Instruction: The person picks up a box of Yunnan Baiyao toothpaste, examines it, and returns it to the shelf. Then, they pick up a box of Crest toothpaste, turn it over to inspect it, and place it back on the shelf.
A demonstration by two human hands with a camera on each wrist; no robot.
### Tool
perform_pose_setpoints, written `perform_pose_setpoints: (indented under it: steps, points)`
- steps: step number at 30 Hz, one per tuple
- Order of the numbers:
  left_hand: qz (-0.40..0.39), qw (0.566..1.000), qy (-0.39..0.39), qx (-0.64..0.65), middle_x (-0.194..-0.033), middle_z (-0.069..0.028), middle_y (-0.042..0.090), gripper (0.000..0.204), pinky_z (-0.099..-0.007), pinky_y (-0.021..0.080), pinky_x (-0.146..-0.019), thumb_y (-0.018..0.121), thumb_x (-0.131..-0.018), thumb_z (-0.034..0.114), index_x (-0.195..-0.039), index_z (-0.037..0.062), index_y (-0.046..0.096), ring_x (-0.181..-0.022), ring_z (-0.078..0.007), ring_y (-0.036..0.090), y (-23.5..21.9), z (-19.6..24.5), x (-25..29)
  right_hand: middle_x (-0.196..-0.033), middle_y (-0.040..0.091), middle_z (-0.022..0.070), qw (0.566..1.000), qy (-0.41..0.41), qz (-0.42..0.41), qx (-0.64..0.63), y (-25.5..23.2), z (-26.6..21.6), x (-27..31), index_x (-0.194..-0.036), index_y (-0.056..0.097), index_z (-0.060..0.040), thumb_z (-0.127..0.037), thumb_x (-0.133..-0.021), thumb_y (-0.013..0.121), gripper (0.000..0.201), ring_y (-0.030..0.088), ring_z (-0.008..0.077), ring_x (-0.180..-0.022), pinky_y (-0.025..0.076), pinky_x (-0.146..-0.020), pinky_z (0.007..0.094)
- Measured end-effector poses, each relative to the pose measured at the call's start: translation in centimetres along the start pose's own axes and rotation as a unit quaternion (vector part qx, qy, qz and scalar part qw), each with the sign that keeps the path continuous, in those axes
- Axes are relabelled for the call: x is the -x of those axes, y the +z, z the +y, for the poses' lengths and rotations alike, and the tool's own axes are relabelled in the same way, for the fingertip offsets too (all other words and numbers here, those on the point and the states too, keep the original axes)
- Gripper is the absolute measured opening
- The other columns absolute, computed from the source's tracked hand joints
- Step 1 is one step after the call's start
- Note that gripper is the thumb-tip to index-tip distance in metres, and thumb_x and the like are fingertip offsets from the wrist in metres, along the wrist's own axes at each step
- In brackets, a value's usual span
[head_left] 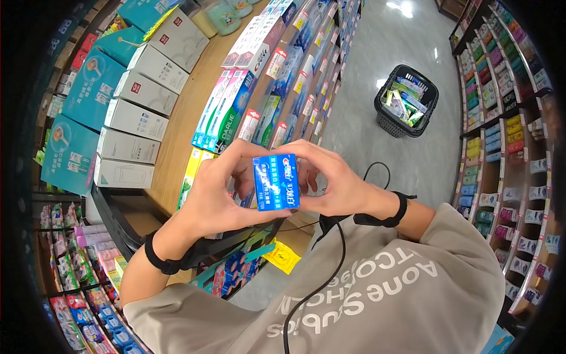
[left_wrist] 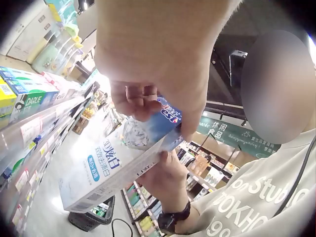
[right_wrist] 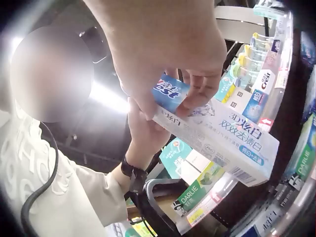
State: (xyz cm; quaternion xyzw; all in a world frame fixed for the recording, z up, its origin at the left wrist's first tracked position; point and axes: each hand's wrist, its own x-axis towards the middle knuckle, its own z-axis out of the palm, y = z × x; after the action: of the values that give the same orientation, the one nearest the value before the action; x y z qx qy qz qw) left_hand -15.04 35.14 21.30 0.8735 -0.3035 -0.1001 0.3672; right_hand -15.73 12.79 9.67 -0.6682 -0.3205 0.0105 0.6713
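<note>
Both hands hold a blue and white Crest toothpaste box [head_left: 276,183] in front of the chest. Its blue end panel faces up toward the head camera. From the left side, the left hand [head_left: 215,192] grips it between thumb and fingers. The right hand [head_left: 333,183] does the same from the right, its thumb along the near edge. In the left wrist view, the long white side of the toothpaste box [left_wrist: 103,163] slants down and away from the hands. The right wrist view shows the toothpaste box [right_wrist: 237,140] from its other side, its blue end at the fingers.
Darlie toothpaste boxes [head_left: 230,109] line the shelf just beyond the hands. White boxes [head_left: 138,121] stand on the wooden counter at left. A black basket [head_left: 394,125] with several packages sits on the floor at upper right. Stocked shelves [head_left: 507,153] run along the right.
</note>
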Motion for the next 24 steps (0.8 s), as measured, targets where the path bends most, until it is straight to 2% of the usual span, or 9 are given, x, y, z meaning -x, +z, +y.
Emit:
perform_pose_setpoints:
  steps: [2, 7, 9, 11, 12, 14, 18, 20, 24]
  points:
    - [-0.006, 0.999, 0.033, 0.004, -0.069, 0.0017, 0.057, 0.065, -0.0237, 0.040, -0.055, 0.098, -0.068, 0.031, -0.116, 0.0058, 0.062, -0.059, -0.0078, 0.052, -0.1, -0.1, -0.1, -0.115, 0.061, 0.0053, 0.999, 0.024, -0.032, -0.025, -0.5, 0.1, 0.1, -0.142, 0.053, -0.0075, -0.001, -0.072, 0.085, 0.076, 0.056, 0.0095, -0.071, 0.045, -0.058, 0.0248]
    - [-0.054, 0.972, 0.177, -0.142, -0.071, -0.0048, 0.062, 0.067, -0.0343, 0.049, -0.057, 0.094, -0.069, 0.042, -0.115, 0.0057, 0.062, -0.062, -0.0216, 0.064, -0.5, -1.4, -0.5, -0.109, 0.059, 0.0061, 0.991, -0.002, -0.128, -0.048, -2.7, -0.1, 0.3, -0.143, 0.052, -0.0064, 0.004, -0.073, 0.080, 0.076, 0.051, 0.0129, -0.070, 0.044, -0.061, 0.0275]
    - [-0.083, 0.972, 0.150, -0.163, -0.079, -0.0072, 0.066, 0.064, -0.0385, 0.052, -0.063, 0.089, -0.072, 0.045, -0.114, 0.0061, 0.062, -0.072, -0.0289, 0.069, -0.1, -1.1, -0.2, -0.111, 0.060, 0.0067, 0.987, -0.001, -0.148, -0.066, -3.3, 0.1, 0.8, -0.144, 0.051, -0.0057, 0.006, -0.074, 0.078, 0.075, 0.051, 0.0135, -0.071, 0.044, -0.063, 0.0279]
    - [-0.104, 0.968, 0.139, -0.181, -0.084, -0.0066, 0.067, 0.061, -0.0386, 0.052, -0.065, 0.088, -0.074, 0.045, -0.112, 0.0065, 0.062, -0.076, -0.0295, 0.069, 0.3, -0.9, -0.2, -0.126, 0.060, 0.0102, 0.975, 0.010, -0.187, -0.117, -4.3, 0.3, 0.9, -0.142, 0.052, -0.0035, 0.007, -0.077, 0.075, 0.070, 0.054, 0.0191, -0.093, 0.047, -0.078, 0.0324]
    - [-0.141, 0.964, 0.114, -0.193, -0.103, -0.0087, 0.069, 0.064, -0.0408, 0.054, -0.071, 0.088, -0.074, 0.044, -0.118, 0.0064, 0.060, -0.082, -0.0319, 0.070, 0.1, -0.9, -0.2, -0.132, 0.060, 0.0134, 0.969, 0.014, -0.199, -0.142, -5.0, -0.4, 0.8, -0.140, 0.053, -0.0017, 0.006, -0.079, 0.073, 0.065, 0.056, 0.0243, -0.111, 0.048, -0.091, 0.0358]
    - [-0.132, 0.964, 0.105, -0.206, -0.117, -0.0110, 0.067, 0.072, -0.0420, 0.055, -0.074, 0.088, -0.073, 0.043, -0.127, 0.0069, 0.057, -0.086, -0.0342, 0.070, 0.6, -0.8, -0.6, -0.140, 0.059, 0.0183, 0.956, -0.003, -0.230, -0.181, -5.8, -0.8, 0.2, -0.139, 0.054, 0.0016, 0.004, -0.082, 0.071, 0.060, 0.056, 0.0324, -0.131, 0.045, -0.109, 0.0423]
    - [-0.206, 0.960, 0.015, -0.188, -0.139, -0.0129, 0.059, 0.087, -0.0438, 0.057, -0.082, 0.088, -0.071, 0.041, -0.142, 0.0089, 0.049, -0.096, -0.0388, 0.069, 0.4, -1.1, -0.6, -0.132, 0.061, 0.0154, 0.935, -0.022, -0.291, -0.199, -6.1, -1.2, -0.4, -0.142, 0.053, 0.0007, 0.001, -0.083, 0.068, 0.061, 0.057, 0.0277, -0.118, 0.049, -0.094, 0.0374]
    - [-0.214, 0.961, 0.050, -0.170, -0.139, -0.0126, 0.060, 0.088, -0.0440, 0.057, -0.082, 0.088, -0.072, 0.041, -0.144, 0.0096, 0.049, -0.098, -0.0398, 0.069, 0.6, -1.8, -0.6, -0.118, 0.064, 0.0098, 0.924, -0.044, -0.314, -0.213, -5.8, -1.6, -0.9, -0.146, 0.052, -0.0023, 0.003, -0.081, 0.068, 0.067, 0.056, 0.0186, -0.097, 0.047, -0.078, 0.0321]
    - [-0.216, 0.960, 0.094, -0.154, -0.129, -0.0126, 0.066, 0.072, -0.0442, 0.058, -0.080, 0.088, -0.074, 0.036, -0.132, 0.0071, 0.057, -0.097, -0.0397, 0.069, 1.3, -2.2, -0.8, -0.142, 0.060, 0.0164, 0.913, -0.036, -0.327, -0.241, -5.6, -2.4, -1.0, -0.146, 0.053, 0.0025, 0.007, -0.067, 0.067, 0.080, 0.058, 0.0307, -0.126, 0.046, -0.105, 0.0394]
